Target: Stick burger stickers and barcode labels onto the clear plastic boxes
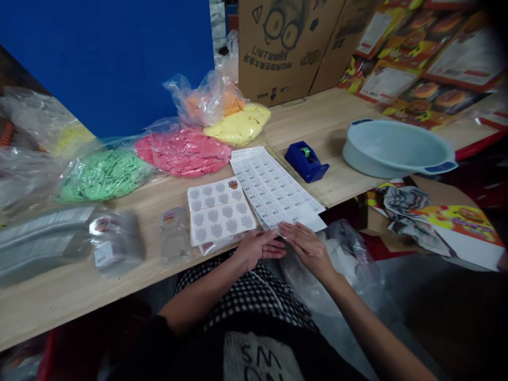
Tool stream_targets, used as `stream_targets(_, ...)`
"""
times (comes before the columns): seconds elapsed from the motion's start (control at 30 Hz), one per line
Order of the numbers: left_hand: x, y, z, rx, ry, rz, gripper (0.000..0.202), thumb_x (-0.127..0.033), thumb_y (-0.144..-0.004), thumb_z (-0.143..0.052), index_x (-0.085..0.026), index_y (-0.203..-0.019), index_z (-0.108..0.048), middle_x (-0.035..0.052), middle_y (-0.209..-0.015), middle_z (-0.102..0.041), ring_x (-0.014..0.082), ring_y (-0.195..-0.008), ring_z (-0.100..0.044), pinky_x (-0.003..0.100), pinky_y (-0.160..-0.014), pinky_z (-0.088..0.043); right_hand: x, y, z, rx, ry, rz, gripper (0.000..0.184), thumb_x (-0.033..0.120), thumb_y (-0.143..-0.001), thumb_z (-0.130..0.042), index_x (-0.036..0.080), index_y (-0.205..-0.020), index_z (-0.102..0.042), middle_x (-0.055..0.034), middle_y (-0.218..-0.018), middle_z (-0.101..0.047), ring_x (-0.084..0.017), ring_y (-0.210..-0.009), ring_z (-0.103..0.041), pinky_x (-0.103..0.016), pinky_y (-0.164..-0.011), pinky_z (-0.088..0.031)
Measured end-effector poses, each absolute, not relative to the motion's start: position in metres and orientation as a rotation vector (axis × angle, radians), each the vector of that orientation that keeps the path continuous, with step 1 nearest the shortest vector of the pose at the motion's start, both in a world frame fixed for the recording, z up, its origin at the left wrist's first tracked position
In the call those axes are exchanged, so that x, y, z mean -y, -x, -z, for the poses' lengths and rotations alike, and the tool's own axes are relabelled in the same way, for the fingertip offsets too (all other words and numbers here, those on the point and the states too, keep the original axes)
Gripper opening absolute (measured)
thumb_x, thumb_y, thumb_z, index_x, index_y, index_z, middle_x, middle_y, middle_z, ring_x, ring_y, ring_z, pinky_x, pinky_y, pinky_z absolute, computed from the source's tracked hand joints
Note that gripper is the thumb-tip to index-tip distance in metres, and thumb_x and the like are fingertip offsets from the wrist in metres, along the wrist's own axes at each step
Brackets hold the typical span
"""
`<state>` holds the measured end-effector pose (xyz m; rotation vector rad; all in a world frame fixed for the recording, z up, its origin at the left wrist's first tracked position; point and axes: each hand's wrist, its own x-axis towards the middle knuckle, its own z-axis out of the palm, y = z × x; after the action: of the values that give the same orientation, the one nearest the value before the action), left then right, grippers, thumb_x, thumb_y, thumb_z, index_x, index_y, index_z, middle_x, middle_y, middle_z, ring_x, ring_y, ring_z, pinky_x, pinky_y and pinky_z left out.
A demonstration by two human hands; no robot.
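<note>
My left hand (pixel 257 250) is at the table's front edge, fingers stretched toward the right and thumb near the lower edge of a barcode label sheet (pixel 273 185). Opposite it, my right hand (pixel 308 248) has its fingers extended over the bottom edge of that sheet. Both hands look open; whether a small label lies between the fingertips cannot be made out. Left of the label sheets is a sheet of round stickers (pixel 220 210), partly covering another sheet. A clear plastic blister shell (pixel 175 235) with a burger sticker lies further left.
Stacked clear shells (pixel 117 243) stand at the left. Bags of green (pixel 105 177), pink (pixel 182 151) and yellow dough-like material (pixel 240 124) line the back. On the right are a blue tape dispenser (pixel 306 161), a pale blue basin (pixel 399 151) and a cardboard box (pixel 293 53).
</note>
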<state>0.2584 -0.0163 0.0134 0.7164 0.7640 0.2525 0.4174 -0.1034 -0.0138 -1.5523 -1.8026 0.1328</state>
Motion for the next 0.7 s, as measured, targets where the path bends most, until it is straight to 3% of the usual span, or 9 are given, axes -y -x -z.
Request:
stream_targets(0.13, 0.014, -0.265, -0.008, -0.772, -0.756, -0.28, 0.021, -0.025, -0.075, -0.067, -0.008, -0.086, -0.061, 0.0064, -0.07, -0.067, 0.0154, -0.063, -0.068, 0.029, -0.068, -0.056, 0.103, -0.418, 0.009, 1.749, 1.557, -0.255, 0.028, 0.029, -0.089, -0.048, 0.026, -0.114, -0.06, -0.0052, -0.114, -0.065, -0.02, -0.11, -0.058, -0.045, -0.099, -0.043)
stream_targets(0.37, 0.017, -0.268, 0.0, -0.829, -0.91, -0.326, 0.021, -0.025, -0.073, -0.067, -0.01, -0.085, -0.059, 0.0017, -0.064, -0.063, 0.0126, -0.056, -0.066, 0.023, -0.059, -0.054, 0.081, -0.419, -0.001, 1.945, 1.58, -0.173, 0.025, 0.025, -0.091, -0.044, 0.02, -0.102, -0.064, -0.0083, -0.098, -0.068, -0.021, -0.092, -0.06, -0.037, -0.081, -0.05)
stream_targets(0.7, 0.019, -0.27, 0.01, -0.898, -1.013, -0.385, 0.012, -0.02, -0.074, -0.064, -0.012, -0.08, -0.058, -0.0017, -0.058, -0.061, 0.0092, -0.052, -0.064, 0.017, -0.051, -0.052, 0.065, -0.42, -0.011, 2.225, 1.577, -0.123, 0.021, 0.015, -0.088, -0.043, 0.018, -0.091, -0.064, -0.0097, -0.091, -0.065, -0.021, -0.086, -0.058, -0.035, -0.074, -0.05)
